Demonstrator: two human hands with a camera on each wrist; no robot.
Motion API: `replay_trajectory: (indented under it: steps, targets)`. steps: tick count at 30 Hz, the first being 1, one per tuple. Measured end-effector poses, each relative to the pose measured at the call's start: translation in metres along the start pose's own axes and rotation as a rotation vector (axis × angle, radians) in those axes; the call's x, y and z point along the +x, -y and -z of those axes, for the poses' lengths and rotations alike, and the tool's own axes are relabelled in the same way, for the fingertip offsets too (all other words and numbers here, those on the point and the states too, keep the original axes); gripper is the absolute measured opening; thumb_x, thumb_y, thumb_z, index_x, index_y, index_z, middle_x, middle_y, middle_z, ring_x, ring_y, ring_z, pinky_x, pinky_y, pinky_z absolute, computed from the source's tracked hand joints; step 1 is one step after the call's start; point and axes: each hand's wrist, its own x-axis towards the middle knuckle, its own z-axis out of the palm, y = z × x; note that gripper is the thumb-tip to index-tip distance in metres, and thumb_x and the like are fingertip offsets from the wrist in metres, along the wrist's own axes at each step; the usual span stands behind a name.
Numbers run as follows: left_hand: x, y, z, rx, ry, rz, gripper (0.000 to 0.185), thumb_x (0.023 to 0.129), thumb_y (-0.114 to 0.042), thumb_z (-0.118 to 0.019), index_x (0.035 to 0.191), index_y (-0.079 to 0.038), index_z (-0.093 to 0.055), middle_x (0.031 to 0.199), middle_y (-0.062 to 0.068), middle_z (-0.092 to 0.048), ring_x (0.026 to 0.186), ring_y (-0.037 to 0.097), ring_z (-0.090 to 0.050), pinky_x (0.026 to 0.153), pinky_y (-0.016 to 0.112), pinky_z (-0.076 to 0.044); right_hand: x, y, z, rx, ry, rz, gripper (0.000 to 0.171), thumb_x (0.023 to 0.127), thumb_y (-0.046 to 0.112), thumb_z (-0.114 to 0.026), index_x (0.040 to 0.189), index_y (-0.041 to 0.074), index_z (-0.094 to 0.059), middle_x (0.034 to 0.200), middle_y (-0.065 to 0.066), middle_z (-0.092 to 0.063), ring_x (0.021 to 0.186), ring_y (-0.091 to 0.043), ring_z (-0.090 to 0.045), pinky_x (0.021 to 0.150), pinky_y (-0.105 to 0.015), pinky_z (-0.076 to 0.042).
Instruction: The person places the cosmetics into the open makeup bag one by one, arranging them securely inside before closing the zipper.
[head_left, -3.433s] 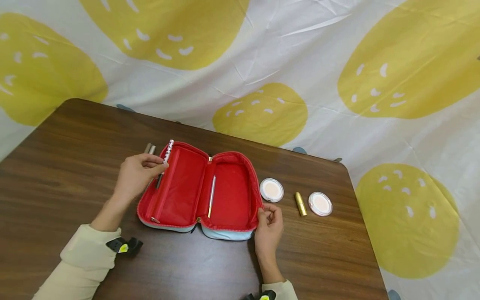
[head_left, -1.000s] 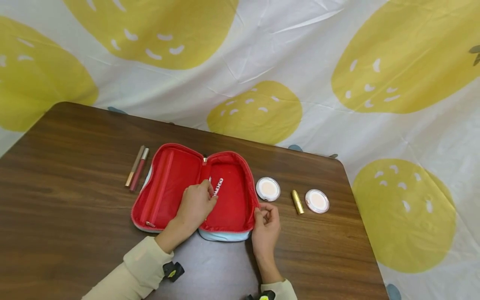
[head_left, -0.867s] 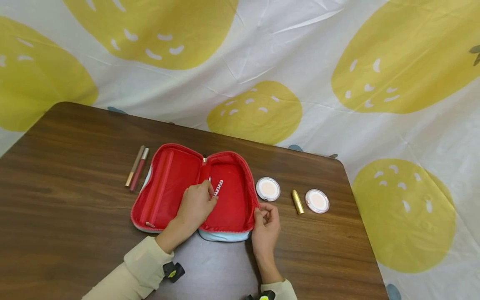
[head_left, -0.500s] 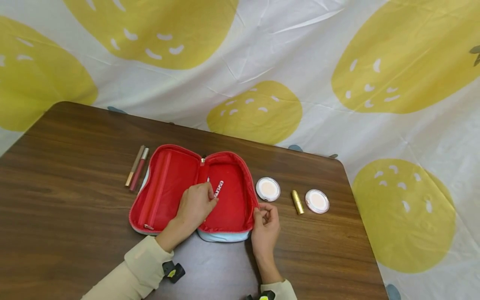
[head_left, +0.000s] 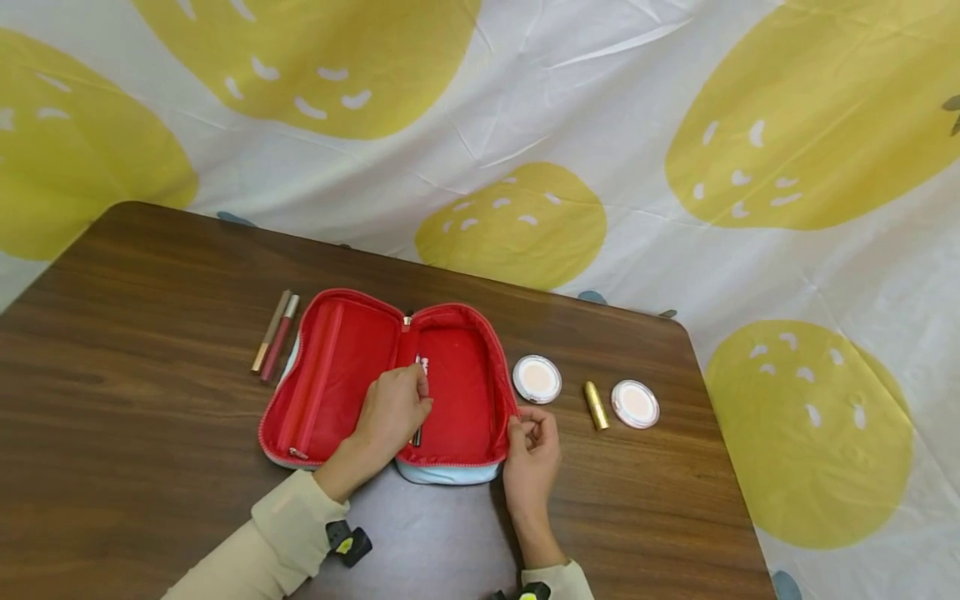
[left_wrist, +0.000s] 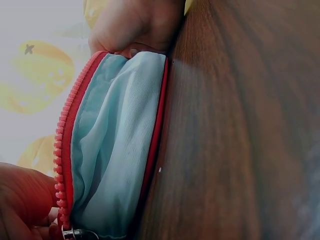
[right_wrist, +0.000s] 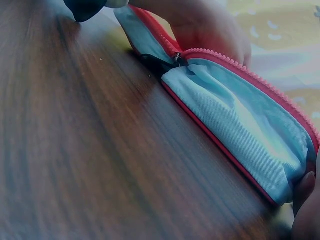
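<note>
A cosmetic pouch lies unzipped and spread flat on the table, red inside and pale blue outside. My left hand reaches into its right half, fingers curled round a slim cosmetic pen with a white patterned end. The pen's dark lower end shows below the fingers; its middle is hidden. Close beside it, mostly covered by the hand, is a slim silver pencil. At the pouch's right side, my right hand pinches the rim between thumb and fingers. Both wrist views show the pale blue side wall and red zip.
Left of the pouch lie a brown pencil and a dark-pink tube with a silver cap. To its right are a round compact, a gold lipstick and another compact. A lemon-print cloth hangs behind the table.
My left hand has brought the patterned pen from the pouch's left side into its right half, then swung it left towards the fold. The right hand keeps hold of the rim.
</note>
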Motion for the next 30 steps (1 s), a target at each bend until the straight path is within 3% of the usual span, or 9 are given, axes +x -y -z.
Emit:
replay_trajectory:
  steps: [4,10,16,21,30]
  targets:
    - [0.000,0.000,0.001,-0.024,-0.007,0.006,0.024,0.071,-0.006,-0.079,0.068,-0.010,-0.055,0.057,-0.002,-0.051,0.056,0.019,-0.053,0.049,0.031,-0.043,0.002,-0.010,0.000,-0.004,-0.002,0.012,0.012,0.088,-0.010,-0.057,0.100,-0.009,-0.058,0.064,-0.007,-0.049,0.054,-0.006,-0.042,0.047,-0.017,-0.034]
    - [0.000,0.002,0.003,-0.102,-0.018,0.001,0.025,0.070,-0.007,-0.082,0.069,-0.009,-0.057,0.055,-0.003,-0.051,0.053,0.015,-0.051,0.051,0.030,-0.043,0.000,0.006,-0.001,0.009,0.004,0.005,0.012,0.086,-0.014,-0.055,0.098,-0.014,-0.056,0.063,-0.008,-0.047,0.054,-0.005,-0.042,0.048,-0.015,-0.033]
    - [-0.002,0.001,0.012,-0.187,0.023,0.019,0.023,0.072,-0.009,-0.082,0.074,-0.009,-0.060,0.054,-0.005,-0.049,0.050,0.012,-0.048,0.048,0.027,-0.042,-0.001,0.005,-0.001,0.044,0.004,-0.007,0.013,0.087,-0.014,-0.054,0.099,-0.016,-0.055,0.064,-0.007,-0.047,0.056,-0.005,-0.044,0.049,-0.015,-0.037]
    - [-0.003,-0.001,0.035,-0.231,0.007,0.028,0.019,0.075,-0.009,-0.081,0.078,-0.006,-0.063,0.059,-0.001,-0.052,0.053,0.014,-0.049,0.049,0.028,-0.043,-0.001,0.004,-0.001,0.048,-0.001,-0.015,0.013,0.087,-0.014,-0.054,0.099,-0.015,-0.055,0.065,-0.007,-0.047,0.057,-0.005,-0.045,0.050,-0.014,-0.037]
    - [0.004,0.020,0.088,-0.191,-0.185,0.043,0.016,0.080,-0.011,-0.077,0.083,-0.003,-0.064,0.069,0.006,-0.062,0.062,0.019,-0.057,0.058,0.031,-0.047,-0.001,0.005,-0.001,0.043,0.002,-0.003,0.013,0.087,-0.014,-0.054,0.100,-0.016,-0.055,0.066,-0.009,-0.047,0.056,-0.006,-0.044,0.049,-0.014,-0.037]
